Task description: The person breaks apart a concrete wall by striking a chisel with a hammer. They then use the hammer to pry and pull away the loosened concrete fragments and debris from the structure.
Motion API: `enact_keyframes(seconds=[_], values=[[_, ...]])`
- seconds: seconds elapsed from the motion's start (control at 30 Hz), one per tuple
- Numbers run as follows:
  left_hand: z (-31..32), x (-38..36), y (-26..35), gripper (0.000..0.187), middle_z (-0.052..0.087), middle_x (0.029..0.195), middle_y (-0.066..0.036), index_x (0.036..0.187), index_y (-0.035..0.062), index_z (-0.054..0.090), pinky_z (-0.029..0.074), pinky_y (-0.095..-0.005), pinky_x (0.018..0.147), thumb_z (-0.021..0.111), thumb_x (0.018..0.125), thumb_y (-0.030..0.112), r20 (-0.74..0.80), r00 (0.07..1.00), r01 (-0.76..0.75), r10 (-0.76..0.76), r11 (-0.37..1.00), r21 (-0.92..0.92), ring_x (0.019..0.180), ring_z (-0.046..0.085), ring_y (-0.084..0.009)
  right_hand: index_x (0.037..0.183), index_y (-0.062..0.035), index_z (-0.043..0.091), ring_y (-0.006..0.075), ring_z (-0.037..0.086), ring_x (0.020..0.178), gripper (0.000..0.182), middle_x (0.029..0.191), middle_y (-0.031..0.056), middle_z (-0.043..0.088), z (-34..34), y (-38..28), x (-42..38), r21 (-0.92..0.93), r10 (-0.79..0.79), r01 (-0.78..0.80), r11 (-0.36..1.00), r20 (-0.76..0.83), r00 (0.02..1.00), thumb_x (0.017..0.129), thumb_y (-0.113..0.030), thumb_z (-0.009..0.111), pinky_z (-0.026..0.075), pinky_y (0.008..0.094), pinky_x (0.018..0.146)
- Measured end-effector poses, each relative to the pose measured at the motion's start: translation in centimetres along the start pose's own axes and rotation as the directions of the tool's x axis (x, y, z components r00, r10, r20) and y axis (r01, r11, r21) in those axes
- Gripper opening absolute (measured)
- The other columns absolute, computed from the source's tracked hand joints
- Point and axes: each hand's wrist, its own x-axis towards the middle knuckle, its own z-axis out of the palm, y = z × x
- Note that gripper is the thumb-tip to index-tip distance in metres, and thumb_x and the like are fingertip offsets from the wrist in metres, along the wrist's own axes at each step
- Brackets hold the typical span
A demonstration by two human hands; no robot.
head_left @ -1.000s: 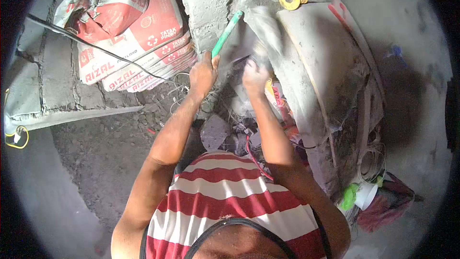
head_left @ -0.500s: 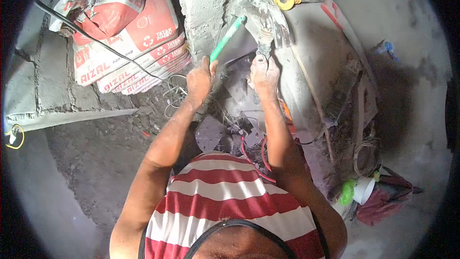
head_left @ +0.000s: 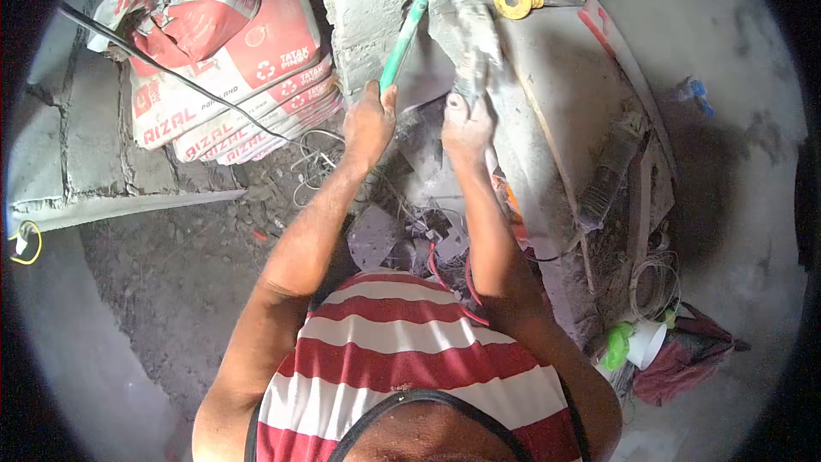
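Observation:
My left hand [head_left: 369,130] is closed around the lower part of a green rod-like chisel [head_left: 402,47]. Its upper end reaches up to the rough cement wall [head_left: 375,13], close to a dark crack; whether the tip touches cannot be told. My right hand [head_left: 468,124] grips the wrapped handle of a hammer [head_left: 472,38], whose head is smeared by motion. The hammer stands to the right of the chisel, apart from it. Both hands look dusty.
Stacked cement bags [head_left: 231,94] lie at the left, crossed by a black cable [head_left: 184,77]. A yellow ring-shaped object [head_left: 513,0] is at upper right. Rubble and thin wires [head_left: 316,162] cover the ground. A white cup [head_left: 647,344] lies lower right.
The chisel and my left hand have moved up the frame, the chisel's upper end shifting slightly left. My right hand has moved slightly, and the hammer head now looks more blurred.

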Motion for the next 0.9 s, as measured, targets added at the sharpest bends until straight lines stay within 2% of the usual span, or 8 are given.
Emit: enact_keyframes(seconds=[0.1, 0.17, 0.3, 0.37, 0.47, 0.53, 0.67, 0.9], values=[[0.0, 0.0, 0.2, 0.039, 0.063, 0.082, -0.029, 0.106, 0.0018, 0.051, 0.045, -0.0575, 0.070, 0.045, 0.099, 0.040, 0.033, 0.999, 0.025, -0.024, 1.000, -0.008, 0.081, 0.061, -0.0498, 0.093, 0.0049, 0.062, 0.0471, 0.063, 0.076, 0.052, 0.081, 0.0305, 0.064, 2.0, 0.7, 2.2, -0.375, 0.302, -0.201, 0.905, 0.233, 0.925, 0.091, -0.047, 0.058, 0.049, 0.0508, 0.067], [-0.2, 0.4, 0.2, 0.039, 0.063, 0.082, -0.029, 0.107, 0.0018, 0.051, 0.045, -0.0575, 0.070, 0.044, 0.099, 0.040, 0.026, 1.000, 0.000, 0.001, 1.000, -0.010, 0.081, 0.060, -0.0500, 0.093, 0.0038, 0.063, 0.0478, 0.063, 0.078, 0.058, 0.081, 0.0304, 0.064, 1.6, -0.2, 3.5, -0.364, 0.231, -0.138, 0.921, 0.226, 0.946, 0.090, -0.053, 0.054, 0.048, 0.0511, 0.068], [0.3, 0.4, -0.7, 0.040, 0.063, 0.082, -0.029, 0.107, 0.0018, 0.051, 0.045, -0.0576, 0.070, 0.044, 0.099, 0.040, 0.034, 0.999, 0.000, 0.000, 1.000, -0.005, 0.081, 0.060, -0.0502, 0.093, 0.0040, 0.062, 0.0433, 0.064, 0.079, 0.037, 0.082, 0.0263, 0.065, 0.1, -3.3, 2.3, 0.180, 0.082, -0.101, 0.978, 0.111, 0.990, 0.090, -0.033, 0.063, 0.050, 0.0442, 0.068], [0.2, 0.6, -0.5, 0.039, 0.063, 0.082, -0.029, 0.105, 0.0017, 0.050, 0.045, -0.0574, 0.070, 0.045, 0.099, 0.040, 0.013, 1.000, -0.005, 0.006, 1.000, -0.006, 0.080, 0.060, -0.0499, 0.093, 0.0040, 0.062, 0.0439, 0.064, 0.080, 0.039, 0.084, 0.0270, 0.065, 2.0, 2.5, 1.1, 0.223, 0.050, -0.061, 0.973, 0.055, 0.997, 0.090, -0.035, 0.062, 0.050, 0.0444, 0.068], [0.4, 0.4, -0.6, 0.039, 0.063, 0.081, -0.028, 0.103, 0.0015, 0.050, 0.045, -0.0571, 0.068, 0.045, 0.098, 0.040, 0.000, 1.000, -0.022, 0.022, 1.000, -0.007, 0.078, 0.061, -0.0492, 0.095, 0.0016, 0.068, 0.0431, 0.064, 0.082, 0.042, 0.085, 0.0272, 0.065, 2.0, 2.1, 2.4, -0.279, 0.077, 0.002, 0.960, 0.272, 0.959, 0.094, -0.039, 0.056, 0.049, 0.0453, 0.070], [2.0, 0.0, -3.0, 0.039, 0.063, 0.078, -0.027, 0.103, 0.0012, 0.050, 0.046, -0.0569, 0.065, 0.046, 0.098, 0.040, -0.033, 0.996, -0.088, 0.088, 0.996, 0.005, 0.075, 0.062, -0.0479, 0.093, 0.0031, 0.066, 0.0457, 0.063, 0.081, 0.047, 0.082, 0.0286, 0.064, 0.9, 1.2, 1.8, -0.303, 0.170, -0.084, 0.949, 0.273, 0.947, 0.093, -0.043, 0.056, 0.049, 0.0475, 0.071], [6.6, -9.1, -13.9, 0.036, 0.062, 0.070, -0.023, 0.105, 0.0028, 0.050, 0.047, -0.0566, 0.060, 0.048, 0.097, 0.038, 0.342, 0.907, -0.340, 0.245, 0.906, 0.253, 0.067, 0.062, -0.0454, 0.089, 0.0046, 0.064, 0.0475, 0.062, 0.079, 0.051, 0.079, 0.0299, 0.063, -0.5, 1.4, -0.8, -0.195, 0.154, -0.105, 0.975, 0.256, 0.954, 0.093, -0.045, 0.055, 0.048, 0.0507, 0.070], [4.1, -3.2, -7.8, 0.034, 0.060, 0.067, -0.021, 0.102, 0.0046, 0.049, 0.046, -0.0519, 0.051, 0.049, 0.098, 0.038, -0.121, 0.931, -0.334, 0.345, 0.937, 0.104, 0.058, 0.060, -0.0423, 0.088, 0.0047, 0.060, 0.0384, 0.061, 0.066, 0.050, 0.070, 0.0228, 0.061, -3.2, 4.4, -4.6, -0.050, 0.287, -0.285, 0.957, 0.285, 0.915, 0.094, -0.045, 0.055, 0.047, 0.0446, 0.062]])
